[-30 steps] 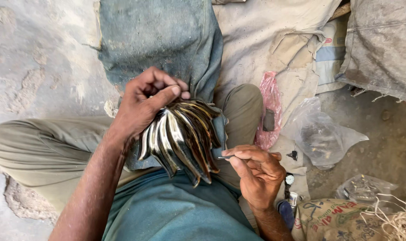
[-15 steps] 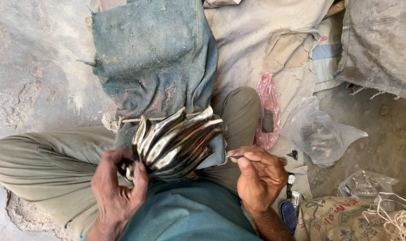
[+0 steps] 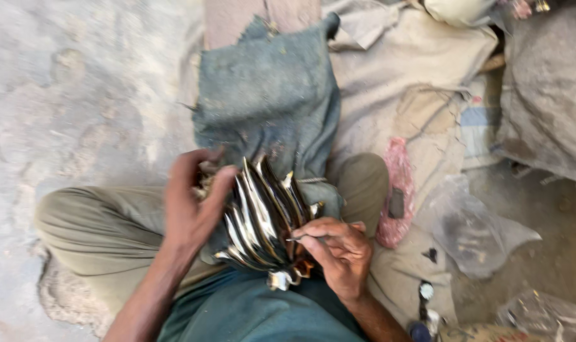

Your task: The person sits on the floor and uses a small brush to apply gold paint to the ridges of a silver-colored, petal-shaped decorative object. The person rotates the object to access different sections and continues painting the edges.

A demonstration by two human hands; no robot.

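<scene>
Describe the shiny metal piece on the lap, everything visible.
The ribbed metal piece looks like polished, mirror-bright metal shaped into long curved ridges that fan out side by side. It lies tilted across the lap on a blue-grey cloth. The left hand grips its left edge; the right hand touches its lower right with a thin tool.

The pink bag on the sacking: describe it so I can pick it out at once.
Start at the person's bent knee on the right side of the view. Just beyond it, on the beige sacking, lies the pink bag, long and crumpled, with a small dark object on it. The plastic bag beside it is clear.
</scene>
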